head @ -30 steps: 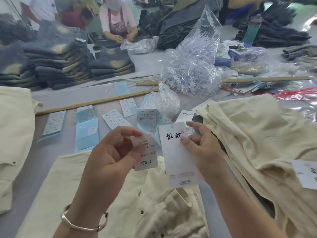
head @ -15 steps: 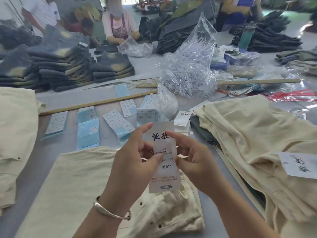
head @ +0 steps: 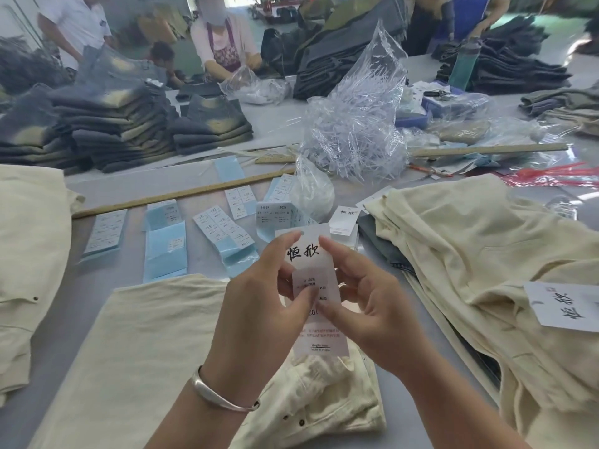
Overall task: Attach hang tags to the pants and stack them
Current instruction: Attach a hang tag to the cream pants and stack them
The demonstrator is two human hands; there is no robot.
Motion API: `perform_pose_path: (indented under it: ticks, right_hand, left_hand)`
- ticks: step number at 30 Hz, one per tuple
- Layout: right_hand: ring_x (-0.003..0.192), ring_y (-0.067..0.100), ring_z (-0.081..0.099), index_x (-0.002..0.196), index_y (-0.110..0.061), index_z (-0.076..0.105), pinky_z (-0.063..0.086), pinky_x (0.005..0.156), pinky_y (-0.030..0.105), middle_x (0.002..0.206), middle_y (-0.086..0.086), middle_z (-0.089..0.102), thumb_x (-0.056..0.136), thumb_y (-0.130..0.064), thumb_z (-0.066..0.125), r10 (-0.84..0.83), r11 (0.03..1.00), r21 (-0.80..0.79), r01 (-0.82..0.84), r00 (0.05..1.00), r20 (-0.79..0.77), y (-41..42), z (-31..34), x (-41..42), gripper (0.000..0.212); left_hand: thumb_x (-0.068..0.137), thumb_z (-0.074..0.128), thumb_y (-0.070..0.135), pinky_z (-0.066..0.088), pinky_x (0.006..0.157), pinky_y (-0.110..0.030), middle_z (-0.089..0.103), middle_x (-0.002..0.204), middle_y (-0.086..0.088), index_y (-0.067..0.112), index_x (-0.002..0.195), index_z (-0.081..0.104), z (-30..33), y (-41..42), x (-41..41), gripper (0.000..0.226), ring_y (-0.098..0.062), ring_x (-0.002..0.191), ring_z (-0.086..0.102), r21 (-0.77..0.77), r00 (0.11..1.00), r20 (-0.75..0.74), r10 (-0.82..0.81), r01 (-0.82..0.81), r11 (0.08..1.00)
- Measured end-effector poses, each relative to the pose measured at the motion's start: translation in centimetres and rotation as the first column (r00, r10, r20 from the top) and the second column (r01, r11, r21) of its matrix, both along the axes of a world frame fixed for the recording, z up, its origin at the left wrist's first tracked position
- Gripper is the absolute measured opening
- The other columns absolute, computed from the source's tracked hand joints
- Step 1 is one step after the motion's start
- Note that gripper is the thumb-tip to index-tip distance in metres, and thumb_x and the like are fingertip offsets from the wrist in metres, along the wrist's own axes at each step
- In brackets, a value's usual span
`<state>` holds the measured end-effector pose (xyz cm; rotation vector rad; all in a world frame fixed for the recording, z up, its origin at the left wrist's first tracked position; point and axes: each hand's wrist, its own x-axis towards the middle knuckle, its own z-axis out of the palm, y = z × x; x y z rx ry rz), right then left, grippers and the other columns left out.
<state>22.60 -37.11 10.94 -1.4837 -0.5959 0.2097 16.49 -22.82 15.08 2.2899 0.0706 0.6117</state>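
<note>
Two hands meet in front of us: our left hand (head: 259, 306) and right hand (head: 372, 306) both pinch the white rectangular paper hang tag with black brush lettering (head: 312, 286), held upright between them above the folded cream cotton pants (head: 155, 361) on the grey table (head: 84, 286). We see bare table only in a narrow strip left of those pants; a heap of cream pants (head: 470, 254) crowds the right edge, another cream pile (head: 26, 247) the left. Two wooden rulers (head: 181, 195) lie beyond the blue label sheets (head: 165, 251).
</note>
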Motion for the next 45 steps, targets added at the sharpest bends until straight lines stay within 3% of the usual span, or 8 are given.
perform_pose_path:
  ticks: [7,10,13,16,26,32,39,45]
  right_hand:
    - [0.085,0.023,0.065,0.138,-0.034,0.046,0.056,0.084,0.038,0.110,-0.002,0.067,0.083,0.000,0.061,-0.042,0.998,0.039,0.039,0.998,0.054,0.8,-0.2,-0.3,0.067]
    - [0.094,0.026,0.067,0.143,-0.031,0.041,0.055,0.085,0.035,0.113,0.003,0.068,0.081,0.006,0.059,-0.019,0.994,0.105,0.017,0.999,0.025,0.6,-0.2,-0.3,0.074]
    - [0.096,0.033,0.067,0.148,-0.030,0.031,0.056,0.086,0.042,0.110,0.011,0.069,0.078,0.010,0.062,0.018,0.982,0.188,-0.011,0.999,-0.038,0.2,-0.1,-0.3,0.086]
    - [0.098,0.035,0.068,0.147,-0.022,0.031,0.056,0.085,0.047,0.105,0.017,0.069,0.078,0.009,0.071,0.027,0.982,0.189,-0.005,0.993,-0.112,0.3,-0.2,-0.4,0.086]
    - [0.071,0.036,0.071,0.098,-0.001,0.058,0.058,0.061,0.040,0.078,0.024,0.071,0.077,0.001,0.075,-0.010,0.998,0.054,0.040,0.880,-0.475,1.2,-1.8,-1.2,0.027]
    - [0.056,0.019,0.064,0.075,-0.003,0.068,0.048,0.052,0.022,0.072,0.015,0.069,0.083,-0.006,0.069,0.081,0.993,-0.016,-0.114,0.790,-0.608,2.5,-3.0,1.7,0.009]
    - [0.072,0.022,0.063,0.081,-0.009,0.069,0.045,0.068,0.032,0.080,0.008,0.072,0.087,-0.009,0.060,-0.433,0.802,-0.455,0.388,0.901,0.005,5.7,-4.9,16.5,0.010]
    - [0.125,0.025,0.042,0.130,-0.014,0.054,0.039,0.094,0.038,0.133,0.002,0.055,0.078,0.008,0.042,0.225,0.396,-0.808,0.436,0.807,0.546,12.8,-5.9,28.3,0.058]
  left_hand:
    - [0.074,0.076,0.045,0.053,0.062,-0.022,0.061,0.098,0.017,0.037,0.137,0.039,-0.7,-0.2,-0.5,0.074,0.004,0.072,0.062,0.140,0.984,0.007,0.176,-0.175,0.974]
    - [0.061,0.061,0.075,0.050,0.081,-0.031,0.046,0.128,0.007,0.032,0.144,0.028,-1.2,0.6,-0.1,0.099,-0.009,0.110,0.053,0.179,0.948,-0.085,0.305,-0.287,0.941]
    - [0.060,0.080,0.059,0.053,0.091,-0.041,0.066,0.115,0.007,0.023,0.132,0.050,-1.3,1.4,0.8,0.086,-0.011,0.107,0.062,-0.372,0.966,-0.251,0.065,-0.159,0.915]
    - [0.069,0.080,0.024,0.059,0.078,-0.042,0.075,0.098,-0.010,0.013,0.101,0.075,-2.1,0.8,0.8,0.035,-0.024,0.088,0.072,-0.802,0.953,-0.165,-0.255,0.020,0.596]
    - [0.073,0.074,0.047,0.054,0.051,-0.034,0.070,0.064,-0.003,0.017,0.070,0.071,-6.0,-0.4,1.5,0.030,-0.017,0.056,0.063,-0.696,0.972,-0.214,0.097,-0.221,0.683]
    - [0.066,0.071,0.061,0.045,0.052,-0.035,0.063,0.059,-0.018,-0.001,0.065,0.063,-8.2,1.4,3.0,0.063,-0.020,0.052,0.053,-0.725,0.909,-0.317,0.269,-0.415,0.550]
    - [0.098,0.054,0.031,0.048,0.055,-0.028,0.070,0.069,-0.010,0.024,0.078,0.067,-11.3,5.0,3.4,0.025,-0.013,0.056,0.060,-0.700,0.885,-0.388,0.258,-0.465,0.541]
    - [0.096,0.057,0.022,0.046,0.046,-0.021,0.073,0.069,-0.007,0.017,0.076,0.069,-12.3,6.0,5.1,0.024,-0.011,0.052,0.062,-0.748,0.858,-0.467,0.216,-0.513,0.421]
